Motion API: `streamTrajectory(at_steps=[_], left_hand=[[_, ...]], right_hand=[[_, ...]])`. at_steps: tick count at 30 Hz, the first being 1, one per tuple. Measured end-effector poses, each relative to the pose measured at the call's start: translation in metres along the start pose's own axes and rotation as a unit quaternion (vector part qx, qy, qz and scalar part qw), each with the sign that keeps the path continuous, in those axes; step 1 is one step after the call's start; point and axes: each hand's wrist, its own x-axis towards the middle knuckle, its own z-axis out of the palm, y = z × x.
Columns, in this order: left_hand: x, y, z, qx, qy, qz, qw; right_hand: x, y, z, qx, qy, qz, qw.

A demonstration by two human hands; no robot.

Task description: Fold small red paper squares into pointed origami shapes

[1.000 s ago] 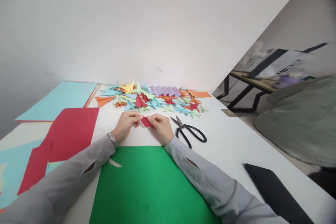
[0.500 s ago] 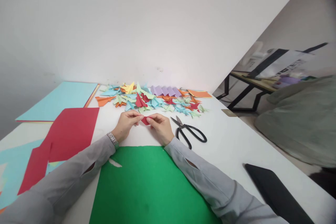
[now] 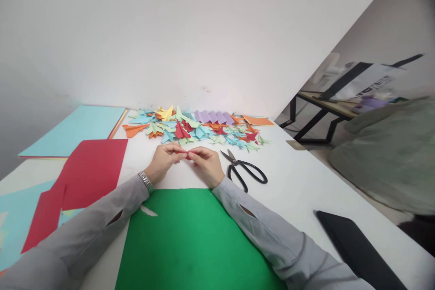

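Between my two hands is a small piece of red paper (image 3: 187, 157), mostly covered by my fingers. My left hand (image 3: 165, 159), with a metal watch band at the wrist, pinches its left side. The thumb and fingers of my right hand (image 3: 205, 163) pinch the right side, and the two hands nearly meet. Both are above the white table, just beyond the far edge of a green sheet (image 3: 200, 235). Black-handled scissors (image 3: 243, 167) lie spread on the table, right of my right hand.
Behind my hands lies a pile of small folded paper planes (image 3: 183, 129) in several colours, with a pleated purple paper (image 3: 215, 118). Red paper (image 3: 97, 167) and light blue sheets (image 3: 78, 129) cover the left. A black flat object (image 3: 353, 247) rests at the right edge.
My hands have drawn closer together on the red paper, and less of it shows between the fingertips. The things on the table have stayed in place.
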Motion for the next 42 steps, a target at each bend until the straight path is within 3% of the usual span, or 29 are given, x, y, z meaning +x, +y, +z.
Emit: streamTrajectory(at_steps=[18, 29, 37, 42], left_hand=[[-0.0026, 0.003, 0.0003, 0.088, -0.031, 0.018, 0.995], [-0.0018, 0.002, 0.0017, 0.063, -0.014, 0.011, 0.998], [0.0007, -0.0012, 0.0011, 0.039, 0.024, -0.031, 0.998], [0.001, -0.001, -0.0007, 0.049, 0.006, -0.03, 0.998]], right_hand=[[0.0015, 0.0063, -0.0027, -0.01, -0.037, -0.026, 0.999], [0.0009, 0.0035, -0.0006, 0.015, -0.011, 0.012, 1.0], [0.0029, 0.0036, 0.0003, 0.086, 0.018, 0.058, 0.994], [0.004, 0.006, -0.0017, 0.072, -0.001, 0.055, 0.996]])
